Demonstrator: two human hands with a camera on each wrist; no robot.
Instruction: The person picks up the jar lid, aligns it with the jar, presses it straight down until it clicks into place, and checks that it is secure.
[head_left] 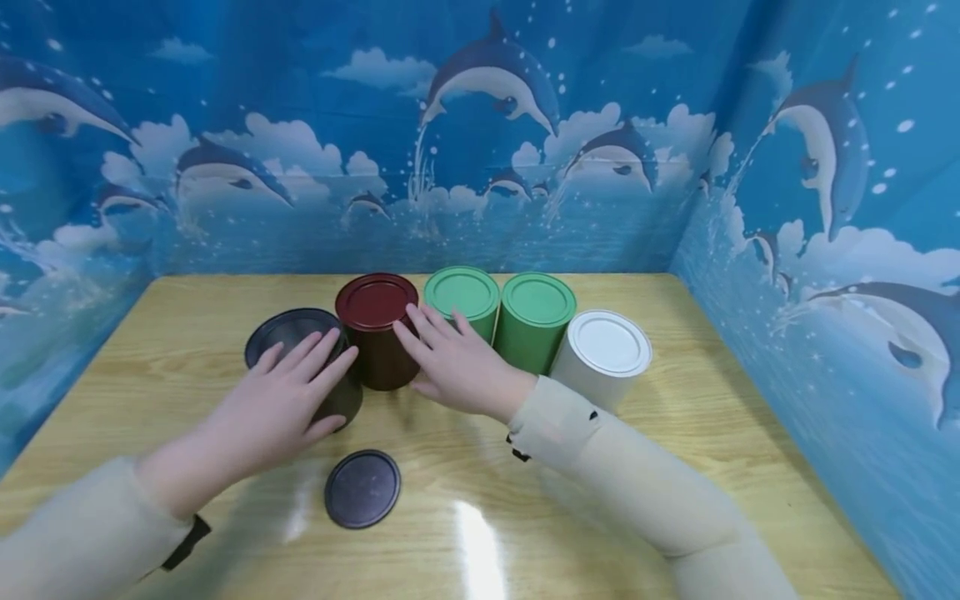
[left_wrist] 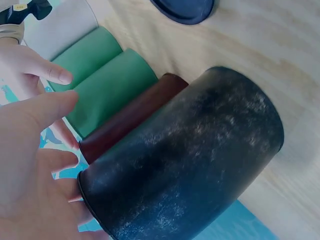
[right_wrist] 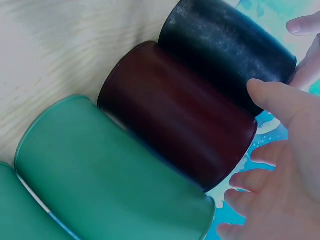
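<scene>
My left hand reaches over the black canister at the left end of a row, fingers extended across its top rim. In the left wrist view this canister has pale scuffs on its side. Beside it stands a dark red canister with a lid on. My right hand hovers by the dark red canister's right side, its fingers spread and fingertips near the rim. In the right wrist view, nothing sits between the right thumb and fingers. A round black lid lies flat on the table.
Two green canisters and a white canister continue the row to the right, all upright and lidded. The wooden table meets a blue dolphin-print curtain at the back and right.
</scene>
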